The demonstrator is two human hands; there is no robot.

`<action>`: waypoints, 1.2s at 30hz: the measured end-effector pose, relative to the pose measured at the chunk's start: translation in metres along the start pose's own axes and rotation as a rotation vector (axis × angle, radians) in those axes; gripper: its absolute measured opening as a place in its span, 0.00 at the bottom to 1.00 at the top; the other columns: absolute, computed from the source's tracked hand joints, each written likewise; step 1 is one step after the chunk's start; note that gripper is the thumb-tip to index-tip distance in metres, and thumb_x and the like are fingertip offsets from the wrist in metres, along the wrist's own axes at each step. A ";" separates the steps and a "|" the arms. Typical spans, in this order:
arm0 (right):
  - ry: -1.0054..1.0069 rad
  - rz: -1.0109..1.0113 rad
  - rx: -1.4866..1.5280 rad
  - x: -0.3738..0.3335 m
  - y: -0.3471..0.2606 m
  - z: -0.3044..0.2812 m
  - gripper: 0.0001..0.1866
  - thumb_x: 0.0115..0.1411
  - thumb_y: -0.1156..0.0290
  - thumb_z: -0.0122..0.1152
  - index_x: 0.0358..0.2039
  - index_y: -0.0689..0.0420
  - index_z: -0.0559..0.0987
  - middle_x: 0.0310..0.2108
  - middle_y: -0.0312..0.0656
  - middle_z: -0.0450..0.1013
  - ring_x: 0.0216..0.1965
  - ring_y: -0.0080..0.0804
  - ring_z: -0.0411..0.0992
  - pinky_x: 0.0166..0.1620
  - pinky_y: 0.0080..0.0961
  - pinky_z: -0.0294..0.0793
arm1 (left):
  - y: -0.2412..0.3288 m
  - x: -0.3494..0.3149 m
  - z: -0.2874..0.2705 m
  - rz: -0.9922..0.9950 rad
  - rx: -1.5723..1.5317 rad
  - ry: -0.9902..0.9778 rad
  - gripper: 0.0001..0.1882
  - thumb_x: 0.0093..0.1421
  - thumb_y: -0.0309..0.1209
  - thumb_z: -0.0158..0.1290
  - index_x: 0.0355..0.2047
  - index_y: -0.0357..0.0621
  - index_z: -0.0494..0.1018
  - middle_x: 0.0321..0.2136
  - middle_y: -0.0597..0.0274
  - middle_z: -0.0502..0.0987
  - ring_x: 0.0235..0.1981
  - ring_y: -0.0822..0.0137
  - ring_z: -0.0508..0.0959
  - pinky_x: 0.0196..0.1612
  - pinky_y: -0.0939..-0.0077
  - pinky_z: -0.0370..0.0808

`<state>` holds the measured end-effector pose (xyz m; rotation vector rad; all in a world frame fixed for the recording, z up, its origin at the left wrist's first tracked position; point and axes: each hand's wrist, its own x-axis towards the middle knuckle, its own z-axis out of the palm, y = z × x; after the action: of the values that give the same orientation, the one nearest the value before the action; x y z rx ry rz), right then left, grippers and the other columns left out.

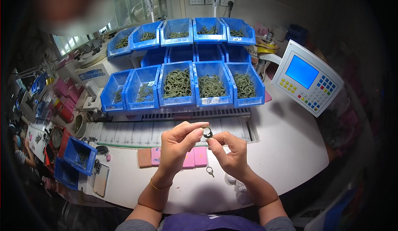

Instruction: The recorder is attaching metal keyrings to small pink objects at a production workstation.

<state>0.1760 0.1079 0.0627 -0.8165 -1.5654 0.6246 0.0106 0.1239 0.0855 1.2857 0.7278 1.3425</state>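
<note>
A small dark green ring (207,132) is pinched between my two hands above the middle of the work table. The thumb and index finger of my left hand (176,144) grip its left side. On the lower right, the fingertips of my right hand (231,151) close on the same ring. A second ring with a short stem (210,171) lies on the white table (265,181) below my hands. Pink blocks (200,157) and a brown block (144,158) stand in a row beneath my left hand and wrist.
Blue bins (177,102) holding many green rings rise in tiers behind my hands. A white keypad unit with a blue screen (302,72) stands at the right. A phone (101,180) and blue trays (81,155) are at the left; a white bundle (242,193) lies near my right forearm.
</note>
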 end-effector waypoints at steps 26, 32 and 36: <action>0.045 -0.130 -0.058 0.009 -0.002 -0.007 0.08 0.59 0.78 0.65 0.40 0.62 0.81 0.31 0.43 0.77 0.30 0.29 0.75 0.33 0.23 0.75 | 0.001 -0.003 0.007 0.297 0.244 -0.071 0.11 0.61 0.19 0.56 0.45 0.33 0.79 0.32 0.60 0.77 0.26 0.79 0.74 0.27 0.87 0.70; 0.015 -0.099 -0.083 0.008 -0.005 -0.009 0.07 0.61 0.79 0.63 0.40 0.63 0.80 0.33 0.42 0.77 0.34 0.26 0.76 0.39 0.22 0.75 | 0.003 -0.004 0.008 0.299 0.319 -0.028 0.12 0.59 0.21 0.59 0.44 0.37 0.81 0.32 0.57 0.81 0.32 0.73 0.79 0.33 0.82 0.74; 0.050 -0.149 -0.099 0.009 -0.002 -0.007 0.08 0.58 0.78 0.66 0.39 0.62 0.80 0.30 0.42 0.77 0.30 0.29 0.75 0.33 0.24 0.74 | 0.004 -0.005 0.009 0.306 0.357 -0.014 0.11 0.59 0.21 0.59 0.43 0.37 0.81 0.31 0.57 0.81 0.31 0.71 0.80 0.33 0.81 0.75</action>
<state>0.1826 0.1138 0.0706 -0.7743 -1.6051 0.4187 0.0174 0.1164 0.0900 1.7439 0.8088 1.4884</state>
